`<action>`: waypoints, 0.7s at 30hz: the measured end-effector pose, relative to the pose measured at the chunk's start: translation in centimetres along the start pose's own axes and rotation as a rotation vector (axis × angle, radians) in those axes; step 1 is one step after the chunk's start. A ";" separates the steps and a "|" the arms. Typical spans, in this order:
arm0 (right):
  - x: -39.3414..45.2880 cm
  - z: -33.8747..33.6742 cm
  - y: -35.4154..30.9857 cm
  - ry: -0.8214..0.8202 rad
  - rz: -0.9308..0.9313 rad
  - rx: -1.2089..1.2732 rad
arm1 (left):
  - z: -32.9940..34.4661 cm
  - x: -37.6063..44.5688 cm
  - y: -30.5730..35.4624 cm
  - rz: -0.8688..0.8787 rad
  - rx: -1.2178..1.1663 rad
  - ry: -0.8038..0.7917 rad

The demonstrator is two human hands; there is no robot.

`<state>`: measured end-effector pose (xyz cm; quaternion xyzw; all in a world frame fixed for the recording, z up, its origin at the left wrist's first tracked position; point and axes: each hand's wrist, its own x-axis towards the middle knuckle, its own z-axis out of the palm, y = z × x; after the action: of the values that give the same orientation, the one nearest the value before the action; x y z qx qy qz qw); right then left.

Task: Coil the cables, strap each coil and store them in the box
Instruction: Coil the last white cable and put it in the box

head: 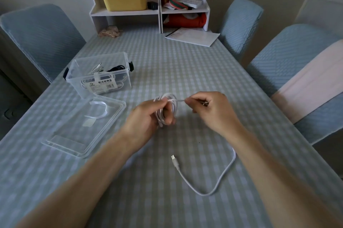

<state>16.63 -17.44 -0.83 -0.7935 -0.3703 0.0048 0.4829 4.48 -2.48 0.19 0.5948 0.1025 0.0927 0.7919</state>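
While the left hand grips the white coil above mid-surface and the right hand pinches the cable feeding it, coiling looks unfinished: the slack toward the near edge needs winding before strapping and boxing in the box.

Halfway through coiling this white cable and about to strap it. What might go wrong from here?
1. The left hand holds the coil loosely; it may spring open when you let go to fetch the strap, which lies on the lid.
2. The loose tail and plug on the table pass under the right forearm and may snag as the right hand pulls.
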 end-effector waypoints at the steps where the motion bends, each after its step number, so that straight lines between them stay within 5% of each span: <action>1: -0.1 0.2 0.0 -0.035 0.008 -0.024 | -0.3 0.2 0.1 -0.016 -0.105 0.008; 4: -0.4 0.6 -0.2 -0.114 0.038 -0.086 | -1.0 0.5 0.4 -0.065 -0.325 0.036; 10: -0.6 1.0 -1.2 -0.161 0.057 -0.087 | -0.8 0.2 1.0 -0.092 -0.387 -0.005; 21: -0.7 0.7 -1.4 -0.399 0.009 0.232 | 0.6 -0.7 0.6 -0.179 0.095 -0.140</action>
<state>15.05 -16.94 -0.43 -0.7176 -0.4520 0.2060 0.4882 3.94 -3.02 0.99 0.6249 0.1040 -0.0248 0.7733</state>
